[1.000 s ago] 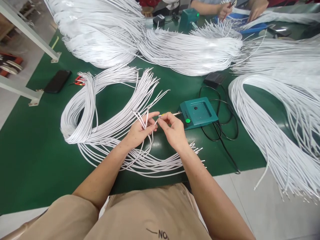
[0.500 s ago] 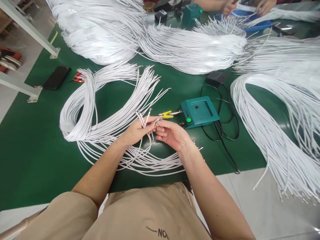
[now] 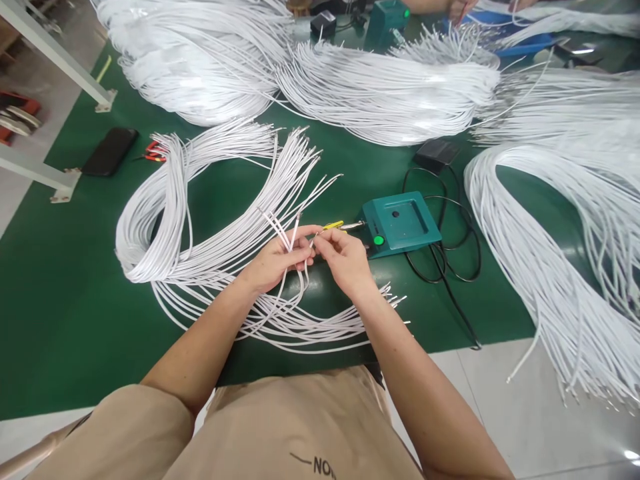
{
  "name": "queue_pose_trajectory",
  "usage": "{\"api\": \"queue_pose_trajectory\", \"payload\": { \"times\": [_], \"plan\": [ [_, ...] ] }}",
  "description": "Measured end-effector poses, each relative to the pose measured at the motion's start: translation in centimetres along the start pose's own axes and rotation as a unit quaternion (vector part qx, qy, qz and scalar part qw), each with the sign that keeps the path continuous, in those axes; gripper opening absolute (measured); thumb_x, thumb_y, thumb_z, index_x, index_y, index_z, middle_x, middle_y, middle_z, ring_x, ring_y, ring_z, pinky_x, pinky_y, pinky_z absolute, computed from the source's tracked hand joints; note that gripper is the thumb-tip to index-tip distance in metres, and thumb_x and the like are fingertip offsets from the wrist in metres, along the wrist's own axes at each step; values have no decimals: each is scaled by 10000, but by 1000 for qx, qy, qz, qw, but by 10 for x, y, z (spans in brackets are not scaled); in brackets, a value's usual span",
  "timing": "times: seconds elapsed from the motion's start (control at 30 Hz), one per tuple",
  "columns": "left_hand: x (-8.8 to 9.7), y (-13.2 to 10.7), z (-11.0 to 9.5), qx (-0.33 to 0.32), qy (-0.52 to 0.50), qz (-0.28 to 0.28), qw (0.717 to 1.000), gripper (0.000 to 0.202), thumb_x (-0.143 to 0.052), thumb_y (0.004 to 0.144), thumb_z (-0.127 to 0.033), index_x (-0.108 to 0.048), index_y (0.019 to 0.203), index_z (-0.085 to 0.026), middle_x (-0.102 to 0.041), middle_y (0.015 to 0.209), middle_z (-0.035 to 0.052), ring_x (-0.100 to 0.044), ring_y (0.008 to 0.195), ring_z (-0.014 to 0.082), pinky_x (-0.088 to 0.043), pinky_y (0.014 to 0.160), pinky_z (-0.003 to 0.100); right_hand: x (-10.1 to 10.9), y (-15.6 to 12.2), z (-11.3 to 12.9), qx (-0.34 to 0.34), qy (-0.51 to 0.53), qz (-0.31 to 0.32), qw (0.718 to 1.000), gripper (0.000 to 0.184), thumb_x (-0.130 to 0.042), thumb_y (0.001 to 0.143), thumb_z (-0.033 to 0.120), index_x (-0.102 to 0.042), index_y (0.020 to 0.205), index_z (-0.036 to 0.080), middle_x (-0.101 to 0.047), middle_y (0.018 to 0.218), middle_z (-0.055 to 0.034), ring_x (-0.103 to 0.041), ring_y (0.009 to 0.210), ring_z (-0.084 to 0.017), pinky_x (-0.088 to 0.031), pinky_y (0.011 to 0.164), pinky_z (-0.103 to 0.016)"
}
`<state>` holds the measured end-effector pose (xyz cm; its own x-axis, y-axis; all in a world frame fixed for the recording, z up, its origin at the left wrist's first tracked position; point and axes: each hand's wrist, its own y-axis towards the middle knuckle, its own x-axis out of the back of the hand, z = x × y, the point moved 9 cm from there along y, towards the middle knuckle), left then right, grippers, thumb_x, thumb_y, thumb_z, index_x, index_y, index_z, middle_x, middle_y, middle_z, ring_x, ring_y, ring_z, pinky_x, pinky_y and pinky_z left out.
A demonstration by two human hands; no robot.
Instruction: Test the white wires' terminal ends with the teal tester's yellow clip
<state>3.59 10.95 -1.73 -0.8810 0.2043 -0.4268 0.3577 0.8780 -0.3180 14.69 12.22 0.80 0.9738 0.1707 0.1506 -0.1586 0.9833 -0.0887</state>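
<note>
My left hand (image 3: 280,260) is closed round a few white cables (image 3: 286,237), whose ends stick up past the thumb. One cable end sits between the two hands, pinched by the fingertips of my right hand (image 3: 345,260); its tip is too small to make out. Just beyond my fingers is a yellow clip (image 3: 334,225) on a metal rod from a green box (image 3: 403,223) with a lit green button. Under and left of my hands lies a looped bundle of white cables (image 3: 200,257), more cable ends pointing right below my right wrist.
Large white cable bundles (image 3: 390,93) lie at the back, another (image 3: 540,267) hangs over the right table edge. A black phone (image 3: 110,152) and red-handled pliers (image 3: 155,152) rest at left. A black cord (image 3: 453,300) runs from the box. Another person's hands work at the far side.
My right hand has turned over, palm now down, its fingertips pinching the cable end. The left hand keeps its hold on the cables. The far person's hands have shifted up in view.
</note>
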Motion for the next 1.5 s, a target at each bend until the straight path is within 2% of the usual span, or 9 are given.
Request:
{"api": "queue_pose_trajectory", "payload": {
  "times": [0.1, 0.2, 0.27, 0.4, 0.5, 0.7, 1.2, 1.33, 1.5],
  "plan": [
    [-1, 3, 10, 49, -68, -6, 996, 382, -738, 718, -162, -676, 1093, -201, -580, 722, -5, -562, 609, 56, -377, 491, 129, 4, -3, 24, 151, -230, -28, 961, 244, -433, 928, 235, -572, 735, 181, -605, 761, -36, -523, 736, -159, -396, 725, -297],
    [-1, 8, 18, 79, -113, -31, 990, 384, -739, 695, -133, -671, 1072, -172, -587, 688, 0, -544, 582, 47, -321, 446, 110, -6, -9, 41, 282, -458, 6, 843, 317, -341, 962, 180, -599, 778, 170, -609, 801, -81, -500, 789, -201, -363, 758, -337],
    [2, 11, 18, 74, -104, -55, 990, 428, -735, 689, -126, -657, 1107, -170, -595, 695, -1, -556, 591, 53, -323, 439, 109, -3, -6, 44, 310, -535, 22, 785, 278, -361, 965, 195, -626, 889, 163, -631, 868, -97, -503, 842, -226, -352, 793, -357],
    [8, 17, 12, 33, -35, -96, 994, 504, -734, 692, -152, -623, 1182, -183, -596, 725, -17, -587, 618, 63, -372, 455, 122, 22, 13, 43, 275, -602, 11, 750, 188, -489, 916, 212, -631, 1022, 148, -675, 981, -116, -526, 946, -259, -296, 979, -417],
    [10, 21, 8, 0, 24, -108, 994, 517, -742, 695, -193, -605, 1193, -177, -605, 739, -16, -625, 651, 85, -389, 452, 130, 28, 23, 35, 252, -623, 56, 738, 115, -540, 879, 198, -648, 890, 161, -696, 825, -83, -556, 847, -240, -259, 1038, -431],
    [14, 27, 7, -45, 119, -123, 984, 531, -738, 706, -236, -583, 1206, -148, -645, 757, 5, -679, 688, 131, -426, 450, 147, 27, 27, 32, 258, -593, 81, 758, 129, -560, 815, 115, -639, 904, 165, -705, 864, -68, -563, 916, -232, -239, 1070, -416],
    [18, 24, 7, -26, 209, -157, 965, 546, -756, 685, -257, -611, 1188, -99, -701, 745, 40, -692, 670, 153, -503, 505, 190, 27, 33, 33, 229, -584, 76, 775, 171, -511, 828, 117, -673, 844, 171, -625, 725, -81, -539, 854, -238, -291, 1077, -450],
    [20, 25, 8, -25, 220, -150, 963, 560, -751, 696, -278, -607, 1208, -100, -713, 772, 51, -688, 678, 150, -520, 535, 203, 42, 26, 41, 220, -581, -11, 783, 219, -482, 896, 200, -663, 1007, 145, -681, 1014, -136, -505, 1145, -292, -147, 1144, -558],
    [23, 26, 10, -15, 206, -140, 968, 554, -758, 695, -275, -609, 1197, -95, -718, 786, 64, -695, 708, 160, -521, 565, 212, 71, 24, 32, 161, -608, -141, 765, 408, -385, 954, 223, -494, 1326, 95, -476, 1411, -207, -328, 1366, -351, -138, 1107, -641]
  ]
}}
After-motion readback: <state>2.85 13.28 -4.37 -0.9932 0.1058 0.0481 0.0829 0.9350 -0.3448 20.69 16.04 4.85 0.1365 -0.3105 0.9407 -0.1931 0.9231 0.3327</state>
